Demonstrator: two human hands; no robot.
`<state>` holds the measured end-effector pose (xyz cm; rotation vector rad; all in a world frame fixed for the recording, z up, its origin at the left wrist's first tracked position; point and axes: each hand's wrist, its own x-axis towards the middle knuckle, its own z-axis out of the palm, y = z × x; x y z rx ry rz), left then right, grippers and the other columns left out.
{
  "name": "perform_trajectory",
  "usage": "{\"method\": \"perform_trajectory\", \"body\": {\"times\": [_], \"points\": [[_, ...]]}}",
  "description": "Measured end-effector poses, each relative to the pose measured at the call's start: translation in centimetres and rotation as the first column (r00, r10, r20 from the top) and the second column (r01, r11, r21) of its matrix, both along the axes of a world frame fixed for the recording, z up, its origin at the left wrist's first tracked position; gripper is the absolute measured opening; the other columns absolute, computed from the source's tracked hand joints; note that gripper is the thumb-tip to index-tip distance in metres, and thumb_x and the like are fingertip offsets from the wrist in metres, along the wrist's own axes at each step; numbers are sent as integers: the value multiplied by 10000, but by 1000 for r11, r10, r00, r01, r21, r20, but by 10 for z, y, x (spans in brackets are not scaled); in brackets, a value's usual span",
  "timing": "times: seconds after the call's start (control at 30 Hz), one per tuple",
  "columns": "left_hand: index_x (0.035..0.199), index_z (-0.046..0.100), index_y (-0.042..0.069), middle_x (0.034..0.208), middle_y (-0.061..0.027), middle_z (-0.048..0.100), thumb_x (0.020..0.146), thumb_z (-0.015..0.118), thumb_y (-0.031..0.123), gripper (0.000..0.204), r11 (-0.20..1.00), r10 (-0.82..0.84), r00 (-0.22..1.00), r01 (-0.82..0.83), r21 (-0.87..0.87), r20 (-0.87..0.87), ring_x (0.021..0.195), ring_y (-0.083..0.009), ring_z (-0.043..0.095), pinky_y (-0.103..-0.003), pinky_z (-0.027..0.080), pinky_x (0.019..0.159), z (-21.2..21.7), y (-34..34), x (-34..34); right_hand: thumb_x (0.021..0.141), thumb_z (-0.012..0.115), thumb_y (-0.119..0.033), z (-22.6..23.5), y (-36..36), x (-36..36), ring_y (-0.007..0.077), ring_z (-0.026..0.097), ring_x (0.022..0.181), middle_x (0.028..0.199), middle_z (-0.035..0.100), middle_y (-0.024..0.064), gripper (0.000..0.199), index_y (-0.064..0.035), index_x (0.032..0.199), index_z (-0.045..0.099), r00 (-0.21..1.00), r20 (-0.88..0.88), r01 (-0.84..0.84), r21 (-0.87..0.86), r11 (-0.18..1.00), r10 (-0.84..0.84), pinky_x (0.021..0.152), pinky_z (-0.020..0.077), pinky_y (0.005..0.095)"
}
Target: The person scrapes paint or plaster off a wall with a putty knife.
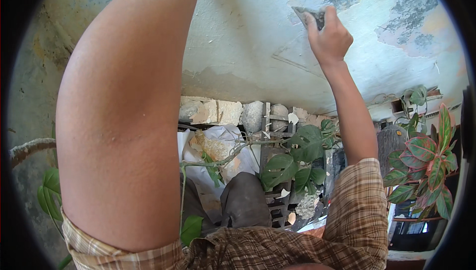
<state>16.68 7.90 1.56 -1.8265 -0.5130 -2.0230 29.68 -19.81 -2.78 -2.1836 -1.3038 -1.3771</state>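
My right hand [331,37] is raised against the upper part of a peeling wall [238,32]. Its fingers and thumb are closed round a flat, grey, pointed scraper [306,16], whose tip points up and to the left. Part of the scraper is covered by the fingers, so its full shape is hidden. Around it the pale blue-white coating is worn, with dark patches and ragged paint edges to the right. My left arm rises large and close along the left side and leaves the picture at the top, so my left hand is out of sight.
Below the wall, a ledge carries rounded stones [253,116] and broken plaster. White sheeting [230,133] with flakes lies under it, beside a dark rack [277,126]. Broad-leaved vines [281,170] cross near my legs; a red-green potted plant [427,161] stands right.
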Motion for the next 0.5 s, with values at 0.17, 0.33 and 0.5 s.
{"method": "perform_trajectory", "body": {"times": [0.17, 0.33, 0.5], "points": [[1471, 306, 219, 1544, -132, 219, 844, 455, 422, 676, 1000, 13, 1000, -14, -8, -7, 1437, -292, 160, -463, 60, 1171, 3, 0, -3, 799, 706, -330, 5, -6, 2, 308, 628, 589, 720, 653, 82, 344, -92, 953, 511, 997, 36, -61, -27, 998, 62, 476, 451, 393], [1464, 322, 211, 1540, -138, 230, 840, 453, 412, 668, 999, 32, 999, -32, -6, -10, 1435, -294, 166, -464, 66, 1170, 1, 1, -6, 807, 699, -324, 9, 0, -2, 322, 631, 614, 745, 659, 92, 337, -98, 972, 511, 995, 39, -87, -58, 995, 89, 495, 457, 417], [1466, 315, 207, 1541, -142, 223, 842, 452, 412, 670, 999, 10, 1000, -10, -36, -26, 1433, -297, 170, -467, 69, 1169, -3, -5, -4, 801, 698, -332, -24, 18, -15, 328, 632, 613, 733, 655, 85, 332, -110, 973, 521, 978, 114, -137, -271, 953, 173, 511, 459, 429]]}}
